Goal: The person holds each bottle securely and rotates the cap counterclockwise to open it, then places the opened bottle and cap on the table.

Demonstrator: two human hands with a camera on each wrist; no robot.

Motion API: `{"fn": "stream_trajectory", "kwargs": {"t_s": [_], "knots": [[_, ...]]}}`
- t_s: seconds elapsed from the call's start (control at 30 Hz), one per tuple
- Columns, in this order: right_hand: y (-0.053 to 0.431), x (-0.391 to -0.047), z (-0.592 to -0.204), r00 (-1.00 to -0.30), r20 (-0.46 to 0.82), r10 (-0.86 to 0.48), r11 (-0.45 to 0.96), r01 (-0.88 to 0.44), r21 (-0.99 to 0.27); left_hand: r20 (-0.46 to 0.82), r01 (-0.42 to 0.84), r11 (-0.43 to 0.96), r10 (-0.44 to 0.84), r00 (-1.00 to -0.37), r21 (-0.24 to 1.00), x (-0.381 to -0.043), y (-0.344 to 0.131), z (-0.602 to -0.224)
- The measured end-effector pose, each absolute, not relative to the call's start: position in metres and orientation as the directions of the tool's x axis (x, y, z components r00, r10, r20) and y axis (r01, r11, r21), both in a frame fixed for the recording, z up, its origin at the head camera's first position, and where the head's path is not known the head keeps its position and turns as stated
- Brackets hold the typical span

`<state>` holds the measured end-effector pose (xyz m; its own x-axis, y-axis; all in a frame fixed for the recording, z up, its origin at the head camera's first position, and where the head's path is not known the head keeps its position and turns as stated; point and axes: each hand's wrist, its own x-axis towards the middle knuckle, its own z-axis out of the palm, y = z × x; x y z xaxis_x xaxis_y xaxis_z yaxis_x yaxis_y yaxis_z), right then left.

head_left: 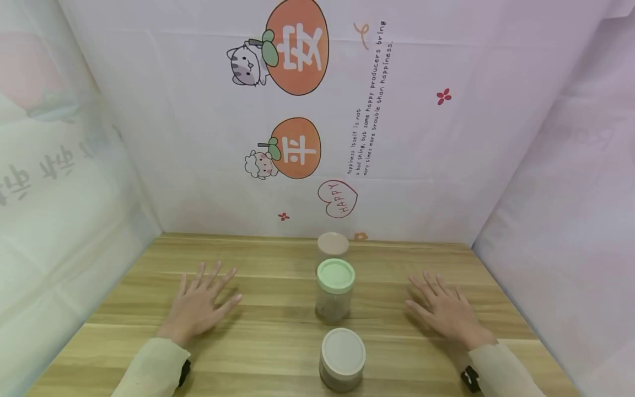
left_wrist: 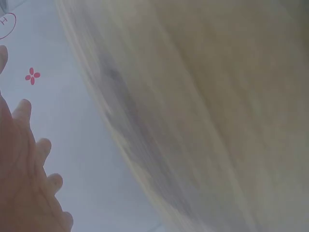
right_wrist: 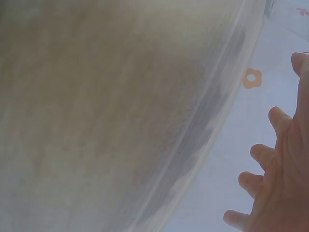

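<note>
White printed cloth backdrop [head_left: 407, 138], legible "HAPPY" and "many times more trouble than happiness", behind pale wood-grain tabletop [head_left: 268, 353]. Mid-table, front to back: grey-lidded round jar [head_left: 342, 358], green-lidded clear cylindrical jar [head_left: 335, 289], beige-lidded round jar [head_left: 333, 244]. Left hand [head_left: 195, 306], right hand [head_left: 448, 311]: fingers spread apart, flanking jars.

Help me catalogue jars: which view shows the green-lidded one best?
The head view, where the green-lidded jar shows its whole lid and see-through side. I cannot make it out in either wrist view.
</note>
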<state>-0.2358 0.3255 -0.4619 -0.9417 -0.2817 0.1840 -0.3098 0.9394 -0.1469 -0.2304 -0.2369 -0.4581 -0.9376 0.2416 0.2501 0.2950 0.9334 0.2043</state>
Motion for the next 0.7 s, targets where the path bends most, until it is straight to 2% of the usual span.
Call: {"fn": "stream_trajectory", "kwargs": {"t_s": [0.47, 0.7], "knots": [[0.328, -0.234, -0.458, -0.943, 0.159, -0.294, 0.928, -0.321, -0.187, 0.238, 0.327, 0.906, 0.267, -0.934, 0.268, -0.229, -0.234, -0.454], [0.322, -0.231, -0.454, -0.941, 0.170, -0.294, 0.898, -0.332, -0.287, 0.226, 0.393, 0.854, 0.331, -0.916, 0.342, -0.231, -0.226, -0.455]]}}
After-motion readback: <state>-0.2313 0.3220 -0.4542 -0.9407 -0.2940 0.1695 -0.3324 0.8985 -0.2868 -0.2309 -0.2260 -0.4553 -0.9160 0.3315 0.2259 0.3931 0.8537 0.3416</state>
